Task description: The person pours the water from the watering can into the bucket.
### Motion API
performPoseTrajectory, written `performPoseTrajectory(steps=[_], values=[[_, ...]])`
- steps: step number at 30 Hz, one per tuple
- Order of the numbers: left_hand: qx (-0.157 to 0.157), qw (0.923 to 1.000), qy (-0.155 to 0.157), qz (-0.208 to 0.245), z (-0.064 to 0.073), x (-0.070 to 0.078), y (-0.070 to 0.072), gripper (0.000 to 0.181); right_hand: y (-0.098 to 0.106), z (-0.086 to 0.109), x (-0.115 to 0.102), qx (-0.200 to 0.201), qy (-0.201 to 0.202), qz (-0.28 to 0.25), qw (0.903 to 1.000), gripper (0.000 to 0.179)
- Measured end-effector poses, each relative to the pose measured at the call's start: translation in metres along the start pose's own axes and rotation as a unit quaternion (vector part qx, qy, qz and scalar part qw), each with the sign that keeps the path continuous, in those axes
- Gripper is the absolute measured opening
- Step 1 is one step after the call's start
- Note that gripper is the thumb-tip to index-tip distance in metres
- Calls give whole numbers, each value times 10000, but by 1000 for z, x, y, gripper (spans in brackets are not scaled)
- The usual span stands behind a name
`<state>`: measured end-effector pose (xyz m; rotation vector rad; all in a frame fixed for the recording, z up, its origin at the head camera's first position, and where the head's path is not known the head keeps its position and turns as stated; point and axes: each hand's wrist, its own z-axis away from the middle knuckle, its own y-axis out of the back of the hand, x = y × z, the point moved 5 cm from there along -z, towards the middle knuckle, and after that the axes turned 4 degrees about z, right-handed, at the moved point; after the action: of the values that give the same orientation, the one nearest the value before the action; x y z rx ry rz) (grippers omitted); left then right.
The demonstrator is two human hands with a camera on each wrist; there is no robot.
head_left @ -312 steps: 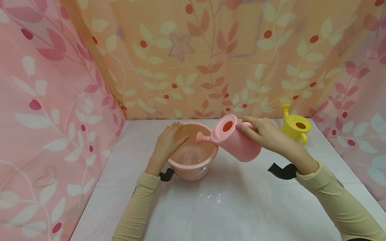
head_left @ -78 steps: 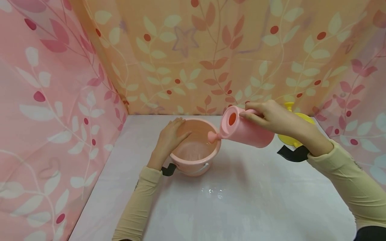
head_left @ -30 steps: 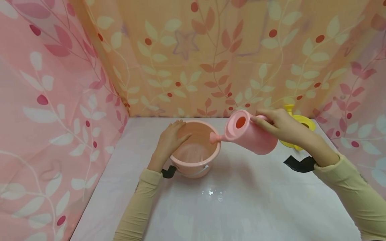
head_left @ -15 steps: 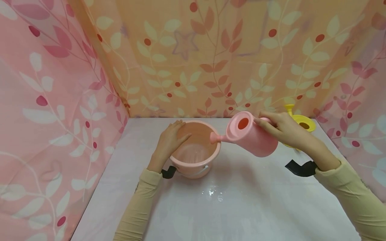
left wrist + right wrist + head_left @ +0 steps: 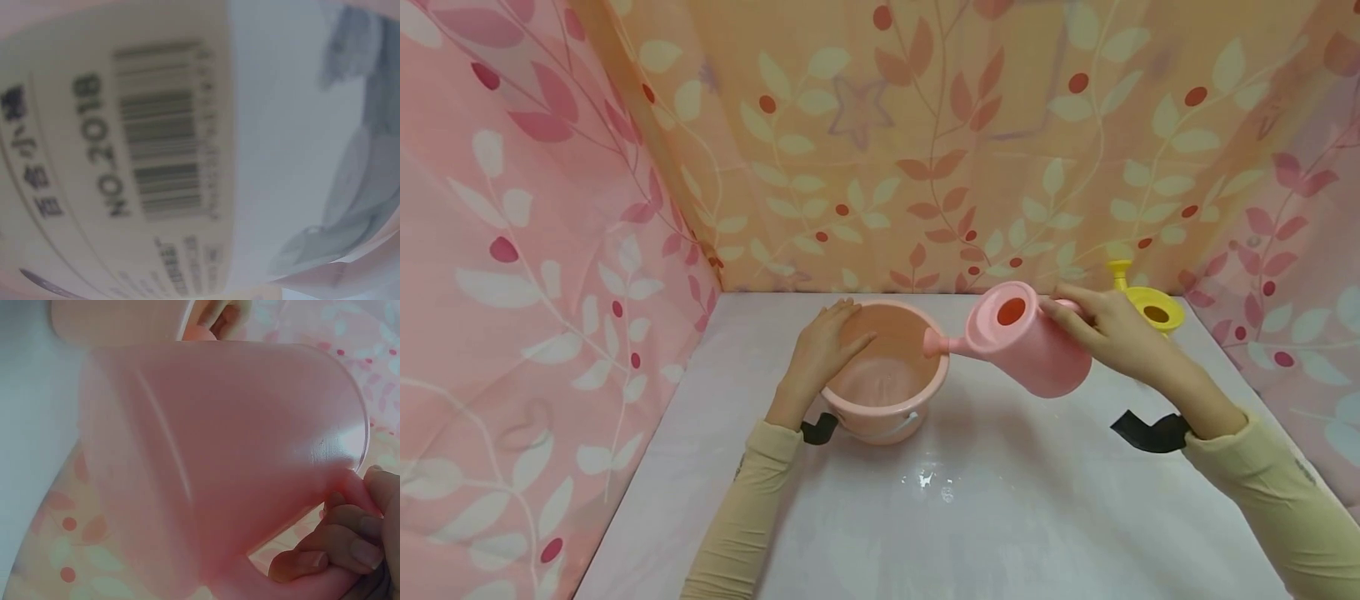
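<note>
My right hand [image 5: 1112, 329] grips the handle of a pink watering can [image 5: 1037, 354], held in the air and tilted left. Its spout head [image 5: 934, 342] is over the right rim of a light pink bucket [image 5: 887, 410]. In the right wrist view, curled fingers [image 5: 340, 540] go round the handle. My left hand [image 5: 820, 354] rests on the bucket's left rim, fingers fairly straight, thumb over the opening. A printed barcode label [image 5: 159, 131] on a curved surface fills much of the left wrist view. Glare hides whether water stands in the bucket.
A yellow watering can [image 5: 1153, 310] stands at the back right, partly behind my right hand. Wet drops [image 5: 927, 482] shine on the white tabletop [image 5: 1000, 533] in front of the bucket. Patterned cloth [image 5: 850, 167] closes the back and both sides.
Since 2.6 seconds ago, the pink watering can has shifted slightly right and tipped back towards upright, with my right hand lower. My left hand stays on the bucket's rim.
</note>
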<state>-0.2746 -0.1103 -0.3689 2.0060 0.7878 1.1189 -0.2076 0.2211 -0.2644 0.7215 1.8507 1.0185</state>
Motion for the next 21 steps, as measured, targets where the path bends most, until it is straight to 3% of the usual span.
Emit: performPoseTrajectory(steps=[6,11,21], values=[[-43,10000,38,16,0,-1,-2,58,-1,5,4,335,270,118,9990,13],[-96,9999,83,-31,-1,-1,-1,57,-3,9,9,471,247,-11,9986,14],[-120,9999,52,-36,0,-1,-1,59,-8,24,21,667,-313,-123,9972,13]])
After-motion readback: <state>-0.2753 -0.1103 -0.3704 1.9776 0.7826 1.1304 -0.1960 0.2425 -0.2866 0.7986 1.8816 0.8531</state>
